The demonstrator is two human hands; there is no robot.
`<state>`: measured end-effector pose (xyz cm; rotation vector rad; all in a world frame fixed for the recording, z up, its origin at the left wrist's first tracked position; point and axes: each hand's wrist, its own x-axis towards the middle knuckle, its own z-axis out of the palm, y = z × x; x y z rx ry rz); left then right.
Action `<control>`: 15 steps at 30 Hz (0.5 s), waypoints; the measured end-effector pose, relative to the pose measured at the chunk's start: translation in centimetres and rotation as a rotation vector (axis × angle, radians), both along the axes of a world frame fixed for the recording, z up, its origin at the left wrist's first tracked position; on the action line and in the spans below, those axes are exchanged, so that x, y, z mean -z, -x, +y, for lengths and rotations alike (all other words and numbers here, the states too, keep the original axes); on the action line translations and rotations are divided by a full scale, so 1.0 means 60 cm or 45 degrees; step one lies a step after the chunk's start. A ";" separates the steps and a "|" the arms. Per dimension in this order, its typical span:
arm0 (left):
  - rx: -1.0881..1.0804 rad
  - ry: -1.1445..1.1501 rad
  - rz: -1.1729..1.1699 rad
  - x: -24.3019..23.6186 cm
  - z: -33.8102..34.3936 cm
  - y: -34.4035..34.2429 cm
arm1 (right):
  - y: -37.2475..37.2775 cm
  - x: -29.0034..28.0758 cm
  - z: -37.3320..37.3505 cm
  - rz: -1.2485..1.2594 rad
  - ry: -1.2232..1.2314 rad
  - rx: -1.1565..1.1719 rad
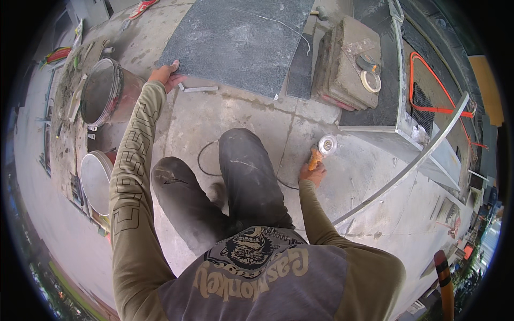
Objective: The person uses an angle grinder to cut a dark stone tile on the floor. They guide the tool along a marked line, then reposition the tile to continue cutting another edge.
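Observation:
My left hand (167, 75) grips the near left corner of a large dark grey speckled slab (235, 43), with a thin white strand lying across its upper part. Two short pale strips (199, 89) lie on the floor by that corner. My right hand (314, 174) holds an orange angle grinder (316, 157), its round silver disc (327, 145) turned upward, low over the concrete floor. A black cable (209, 173) curves across the floor near my legs.
Buckets (99, 91) stand at the left. At the right are stacked cement-coated blocks (342, 64) with tape rolls (370, 80), a metal-edged step (375, 129), an orange loop (412, 75) and a long pale bar (407, 176) slanting past my right side. Part of a red shoe (140, 8) shows at the top.

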<state>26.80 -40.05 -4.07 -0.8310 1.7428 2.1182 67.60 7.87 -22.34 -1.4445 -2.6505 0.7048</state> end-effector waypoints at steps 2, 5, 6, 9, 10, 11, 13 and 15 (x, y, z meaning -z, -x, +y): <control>0.049 0.011 -0.045 -0.013 0.008 0.006 | -0.058 0.009 0.011 -0.297 -0.130 0.174; 0.054 -0.025 -0.049 -0.005 0.005 -0.010 | -0.097 0.122 0.080 -0.444 0.062 0.120; 0.063 -0.022 -0.023 -0.012 0.011 -0.006 | -0.075 0.132 0.071 -0.549 0.136 0.150; -0.049 0.092 0.057 -0.022 0.026 -0.021 | -0.026 0.170 0.066 -0.717 0.329 0.266; -0.059 0.076 0.059 -0.021 0.030 -0.027 | -0.039 0.201 0.081 -0.674 0.382 0.342; -0.068 0.050 0.067 -0.021 0.033 -0.029 | -0.047 0.225 0.094 -0.622 0.426 0.420; -0.050 -0.027 0.082 -0.021 0.030 -0.018 | -0.046 0.244 0.123 -0.506 0.311 0.437; 0.003 -0.049 0.060 -0.016 0.012 0.001 | -0.041 0.222 0.104 -0.511 0.220 0.377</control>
